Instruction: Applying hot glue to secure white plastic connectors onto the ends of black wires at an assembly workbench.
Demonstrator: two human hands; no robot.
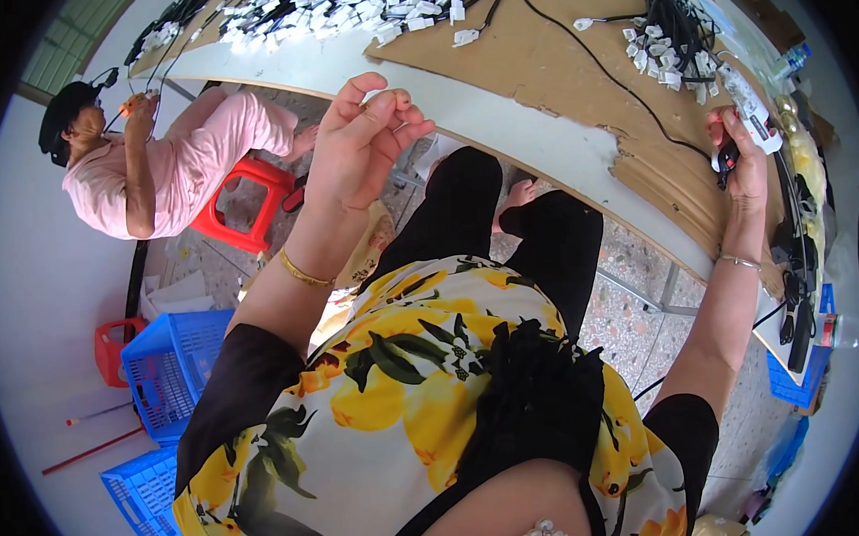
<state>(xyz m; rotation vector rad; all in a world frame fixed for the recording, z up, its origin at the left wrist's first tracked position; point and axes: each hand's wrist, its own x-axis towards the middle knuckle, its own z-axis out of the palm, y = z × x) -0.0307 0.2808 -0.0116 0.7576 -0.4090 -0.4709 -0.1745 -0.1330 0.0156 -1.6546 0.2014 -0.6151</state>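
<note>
My left hand is raised over the near edge of the table. Its fingers are loosely curled and apart, and nothing shows between them. At the right end of the table, my right hand is closed around a white gun-shaped tool that looks like a glue gun. Part of its grip is hidden by my fingers. A black cable runs across the cardboard up to that hand. Just beyond it lies a bundle of black cables with white connectors.
Brown cardboard covers much of the white table. Many white connectors on black cables lie at the far side. A co-worker sits on a red stool at left. Blue crates stand on the floor.
</note>
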